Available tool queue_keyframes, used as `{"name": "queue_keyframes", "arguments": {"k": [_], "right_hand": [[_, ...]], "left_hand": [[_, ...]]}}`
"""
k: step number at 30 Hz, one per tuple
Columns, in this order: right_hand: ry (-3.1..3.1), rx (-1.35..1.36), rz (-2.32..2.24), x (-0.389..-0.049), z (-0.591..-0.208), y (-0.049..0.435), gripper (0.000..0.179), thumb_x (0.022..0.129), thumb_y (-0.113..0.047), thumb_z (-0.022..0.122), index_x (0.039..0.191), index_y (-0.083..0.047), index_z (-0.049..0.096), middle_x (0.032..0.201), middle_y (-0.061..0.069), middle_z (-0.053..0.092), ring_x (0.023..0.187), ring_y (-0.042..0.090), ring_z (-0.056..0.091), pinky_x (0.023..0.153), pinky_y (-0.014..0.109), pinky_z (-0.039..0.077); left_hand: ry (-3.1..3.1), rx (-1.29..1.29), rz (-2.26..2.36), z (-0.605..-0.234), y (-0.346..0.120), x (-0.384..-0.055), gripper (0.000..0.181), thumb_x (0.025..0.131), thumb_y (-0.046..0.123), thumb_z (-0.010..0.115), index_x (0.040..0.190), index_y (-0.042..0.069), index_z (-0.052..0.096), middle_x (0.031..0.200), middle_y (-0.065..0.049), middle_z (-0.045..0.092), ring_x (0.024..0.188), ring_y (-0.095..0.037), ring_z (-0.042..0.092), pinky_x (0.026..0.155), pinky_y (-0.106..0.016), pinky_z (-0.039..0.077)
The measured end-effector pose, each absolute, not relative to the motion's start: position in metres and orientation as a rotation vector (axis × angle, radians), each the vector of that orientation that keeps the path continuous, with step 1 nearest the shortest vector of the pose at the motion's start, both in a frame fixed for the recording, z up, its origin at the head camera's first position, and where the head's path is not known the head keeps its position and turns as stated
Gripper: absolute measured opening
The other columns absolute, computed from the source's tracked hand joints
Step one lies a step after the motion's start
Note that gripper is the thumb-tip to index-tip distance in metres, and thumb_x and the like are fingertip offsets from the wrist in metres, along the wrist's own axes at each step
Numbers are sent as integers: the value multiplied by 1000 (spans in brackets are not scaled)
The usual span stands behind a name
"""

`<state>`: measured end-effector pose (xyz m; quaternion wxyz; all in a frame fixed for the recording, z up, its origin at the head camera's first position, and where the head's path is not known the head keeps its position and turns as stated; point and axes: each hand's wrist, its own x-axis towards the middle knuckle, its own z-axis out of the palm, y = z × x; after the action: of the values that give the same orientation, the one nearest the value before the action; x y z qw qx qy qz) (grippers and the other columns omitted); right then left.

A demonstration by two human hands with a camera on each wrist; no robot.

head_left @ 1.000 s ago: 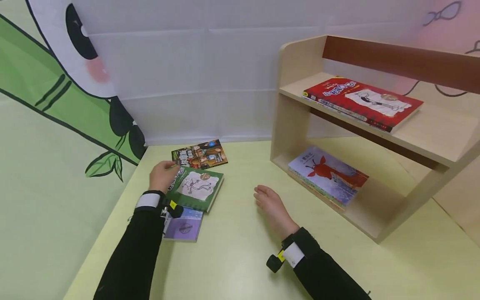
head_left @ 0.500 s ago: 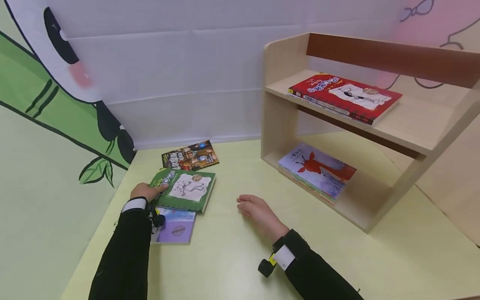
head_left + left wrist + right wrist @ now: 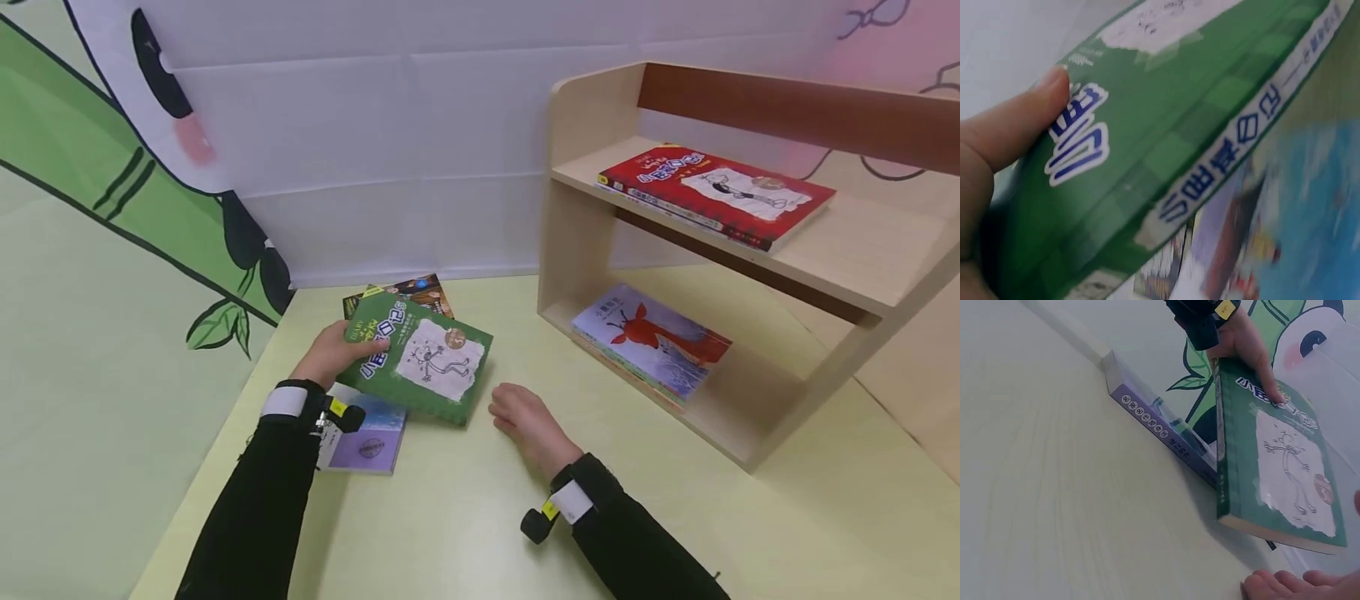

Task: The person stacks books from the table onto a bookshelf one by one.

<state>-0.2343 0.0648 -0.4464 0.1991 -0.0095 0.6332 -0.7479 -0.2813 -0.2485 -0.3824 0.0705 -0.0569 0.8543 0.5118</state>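
Observation:
My left hand (image 3: 332, 354) grips a green book (image 3: 420, 358) by its left edge, thumb on top of the cover. The book is tilted and lifted over a purple-and-blue book (image 3: 371, 442) on the table. Behind it, a dark book with cartoon figures (image 3: 420, 292) is partly covered by the green one. In the left wrist view, the thumb (image 3: 1047, 103) presses the green cover beside its lettering. My right hand (image 3: 528, 425) holds nothing, its fingers relaxed near the green book's right corner. From the right wrist view, those fingers (image 3: 1285, 584) show below the green book (image 3: 1279, 469).
A wooden shelf unit (image 3: 577, 242) stands at the right. Its upper board bears a red book (image 3: 720, 192) with another under it; a giraffe-cover book (image 3: 645, 337) lies on the lower board. A white cloth backdrop (image 3: 450, 167) borders the pale table (image 3: 450, 525) behind.
My left hand has taken hold of the green book, raised it off the purple book and moved it rightward. My right hand stays near the same place.

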Motion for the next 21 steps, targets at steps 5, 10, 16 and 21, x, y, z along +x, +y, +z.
{"name": "queue_keyframes", "arguments": {"k": [5, 10, 16, 21], "right_hand": [[1665, -35, -2227, -242, -444, 64, 60, 103, -31, 47, 150, -3, 24, 145, 19, 41, 131, 31, 44, 109, 42, 36], [1552, -102, -2419, -243, -437, 73, 50, 102, -27, 47, 148, -17, 29, 141, 8, 47, 125, 18, 48, 106, 35, 38], [1735, -135, -2443, -240, -424, 93, 47, 101, -16, 47, 144, -20, 28, 133, 11, 54, 105, 14, 63, 88, 30, 51], [1932, -146, -2416, -239, -413, 116, 46, 101, -11, 50, 143, -17, 32, 131, 10, 57, 101, 12, 66, 84, 29, 53]], "left_hand": [[2511, -88, 1655, -378, -213, -275, 71, 87, 34, 74, 140, 2, 39, 113, -19, 63, 82, -20, 69, 72, -36, 58], [2480, -70, 1729, -375, -184, -269, 69, 87, 30, 75, 139, 4, 38, 113, -16, 61, 82, -19, 68, 72, -36, 57], [2365, 33, 1927, -375, -161, -258, 63, 91, 27, 70, 143, 12, 38, 114, -12, 60, 88, -15, 66, 76, -34, 56], [2215, 58, 2080, -374, -142, -255, 54, 99, 21, 59, 146, 16, 35, 110, -9, 60, 87, -15, 65, 75, -34, 56]]}}
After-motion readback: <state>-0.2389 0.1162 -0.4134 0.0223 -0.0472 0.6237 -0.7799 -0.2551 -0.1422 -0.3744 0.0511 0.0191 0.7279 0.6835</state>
